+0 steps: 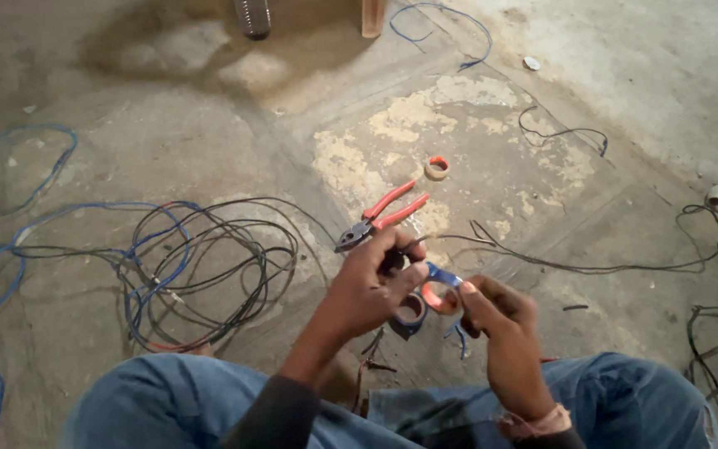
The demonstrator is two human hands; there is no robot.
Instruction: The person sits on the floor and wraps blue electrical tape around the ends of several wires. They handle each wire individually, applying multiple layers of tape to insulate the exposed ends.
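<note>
Your left hand [367,287] pinches a thin black wire [542,262] at its end, fingers pressed together, while your right hand [492,320] grips a roll of blue insulating tape [438,293], its strip stretched to the wire. Keep that strip taut and overlap each turn. Red-handled pliers [376,218] lie just beyond your hands on the patchy concrete floor [209,100], beside a coil of tangled wires [201,274] and a spare tape roll [436,168].
</note>
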